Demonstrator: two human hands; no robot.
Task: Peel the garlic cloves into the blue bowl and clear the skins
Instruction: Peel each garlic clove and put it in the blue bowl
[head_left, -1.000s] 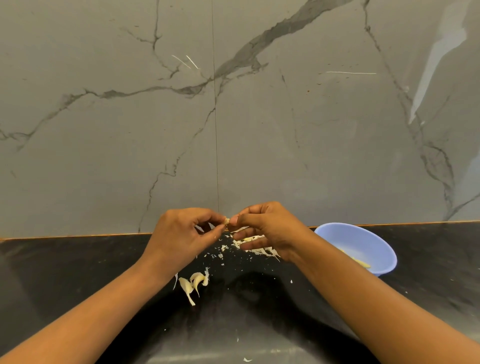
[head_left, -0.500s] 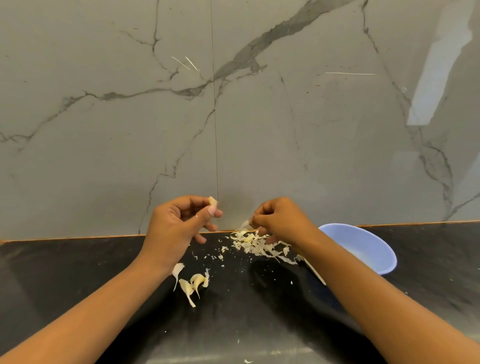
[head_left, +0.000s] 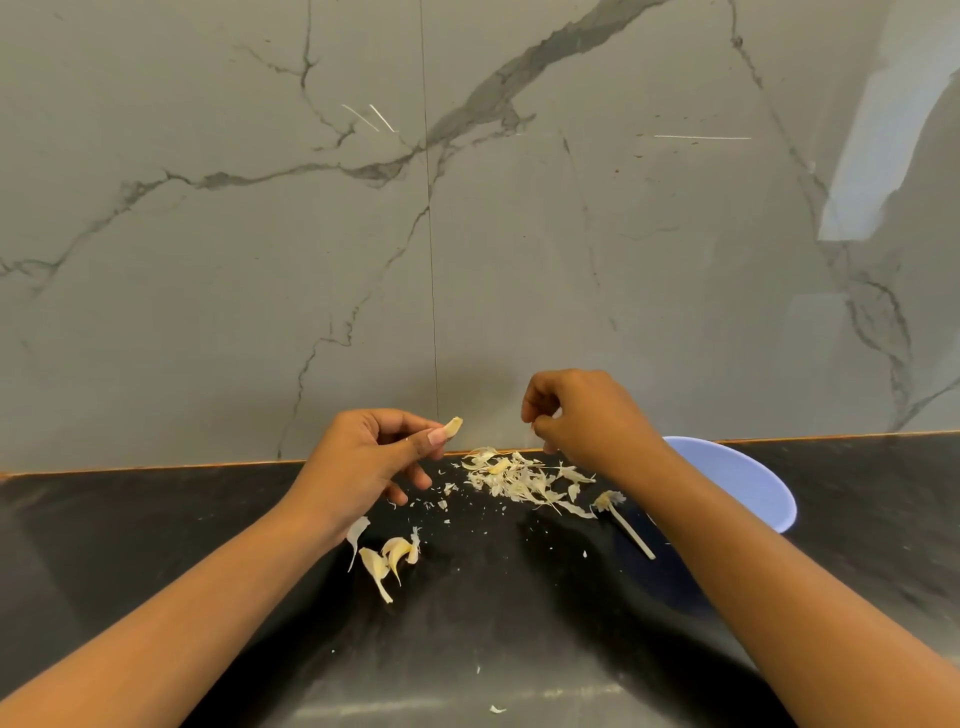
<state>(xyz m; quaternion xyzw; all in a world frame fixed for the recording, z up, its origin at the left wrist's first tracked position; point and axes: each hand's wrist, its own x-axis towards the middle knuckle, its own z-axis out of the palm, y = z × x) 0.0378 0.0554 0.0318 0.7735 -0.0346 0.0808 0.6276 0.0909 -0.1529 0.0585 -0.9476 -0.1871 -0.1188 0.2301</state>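
Observation:
My left hand (head_left: 369, 457) pinches a pale garlic clove (head_left: 453, 428) between thumb and fingers, lifted above the black counter (head_left: 156, 525). My right hand (head_left: 592, 421) hovers a short way to the right with its fingers curled and the tips together; I see nothing between them. Below the hands lies a heap of papery skins (head_left: 514, 475). Unpeeled cloves (head_left: 387, 558) lie under my left wrist. The blue bowl (head_left: 748, 483) stands behind my right forearm, partly hidden, its contents out of sight.
A garlic stem with its root end (head_left: 623, 514) lies between the skins and the bowl. Small skin flecks dot the counter, one near the front edge (head_left: 497, 709). The grey marble wall (head_left: 467, 234) rises directly behind the counter.
The hands have drawn apart: my left keeps the clove, my right has risen from the skin heap. The bowl and the loose cloves have not moved.

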